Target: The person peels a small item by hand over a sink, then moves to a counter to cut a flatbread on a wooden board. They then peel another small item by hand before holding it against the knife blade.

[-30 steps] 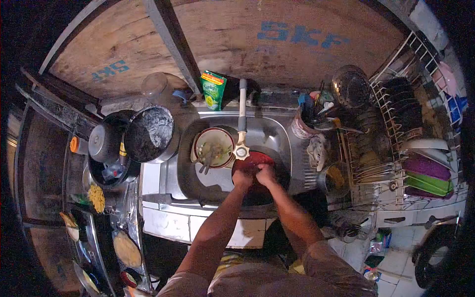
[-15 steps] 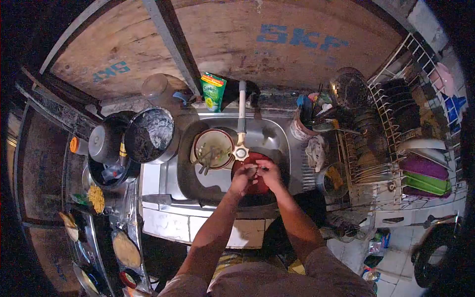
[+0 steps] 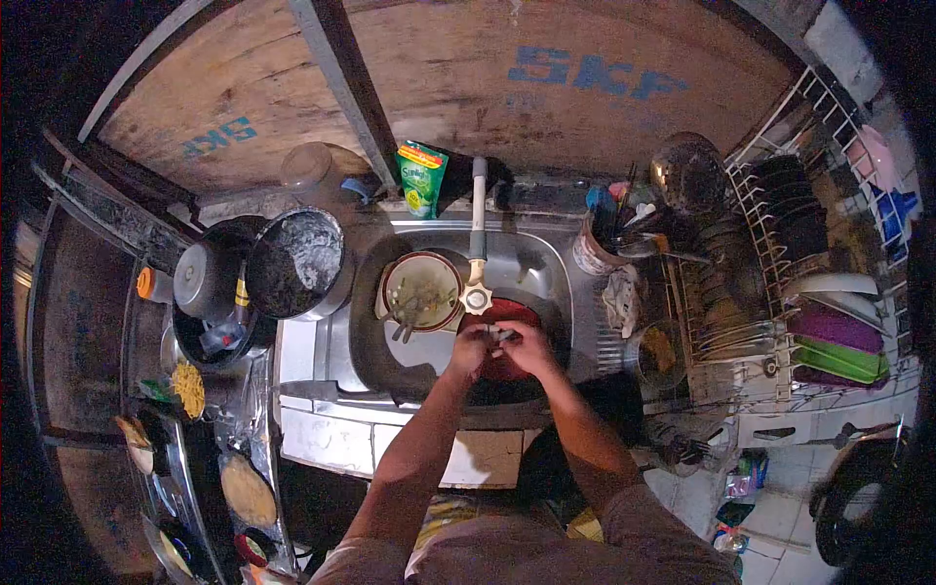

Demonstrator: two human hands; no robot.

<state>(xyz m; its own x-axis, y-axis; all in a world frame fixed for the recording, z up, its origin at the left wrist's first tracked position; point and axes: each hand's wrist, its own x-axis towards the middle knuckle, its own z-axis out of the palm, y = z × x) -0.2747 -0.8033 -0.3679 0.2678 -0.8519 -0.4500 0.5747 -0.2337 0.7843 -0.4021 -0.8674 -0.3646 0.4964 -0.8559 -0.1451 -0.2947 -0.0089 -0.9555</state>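
My left hand point(image 3: 471, 351) and my right hand point(image 3: 527, 346) meet over a red basin point(image 3: 514, 312) in the right part of the sink. Their closed fingertips come together around something small and pale, too small to make out. Just beyond them the tap point(image 3: 477, 294) reaches down over the sink. To the left of my hands, a bowl with a dark rim point(image 3: 422, 292) holds cloudy water, food bits and some cutlery point(image 3: 405, 327).
A green Sunlight pouch point(image 3: 421, 180) stands behind the steel sink point(image 3: 366, 356). Stacked pots point(image 3: 297, 263) crowd the left side. A knife point(image 3: 310, 390) lies at the front left edge. On the right are a utensil holder point(image 3: 593, 252), a cloth point(image 3: 622, 297) and a dish rack point(image 3: 765, 370).
Both hands stay over the red basin. The fingers have shifted slightly around the small thing, and the right hand is a little lower and turned more inward.
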